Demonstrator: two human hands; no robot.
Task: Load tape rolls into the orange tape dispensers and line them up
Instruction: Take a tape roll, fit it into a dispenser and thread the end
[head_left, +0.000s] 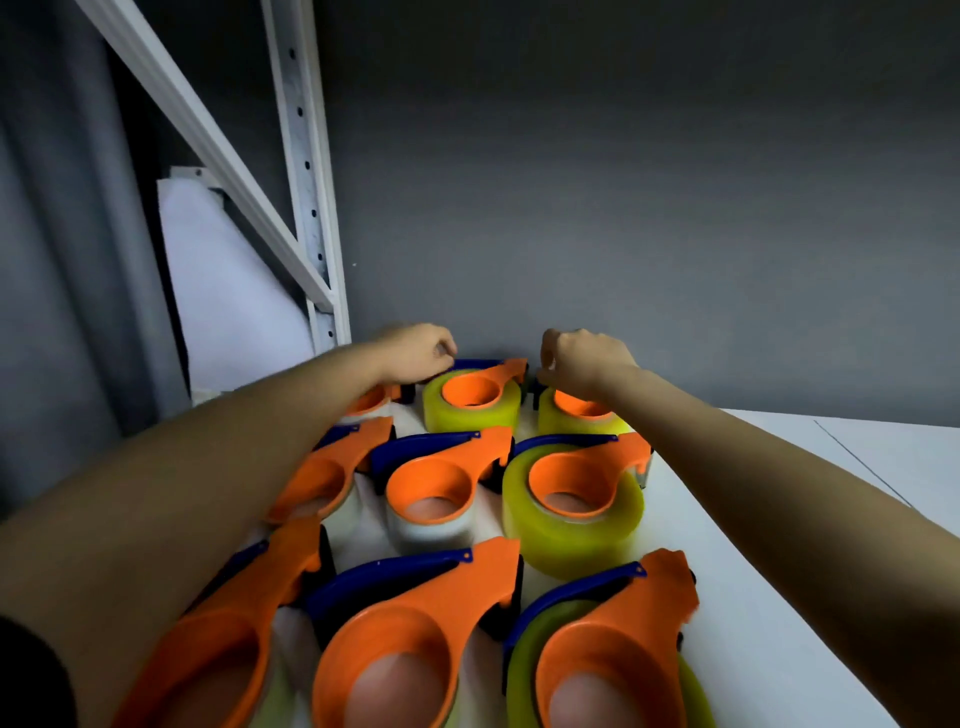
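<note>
Clearly both hands are working at the far row of the grid. The left hand (415, 349) is curling its fingers over the back-left dispenser (371, 397), which its forearm is mostly hiding, and the right hand (582, 358) is pinching at the nose of the back-right dispenser (582, 410); what exactly the fingertips are gripping is too small to tell. Between the two hands the back-middle dispenser (475, 395) is sitting loaded with yellow tape. Nearer than the hands, two more rows of orange dispensers (441, 483) are lying on the white table (810, 499), all pointing the same way.

The step looks like squaring up the back row. It is going best if both hands are nudging gently, keeping the noses level with the middle one, and lifting the forearms clear so the nearer rows are not being knocked.
</note>
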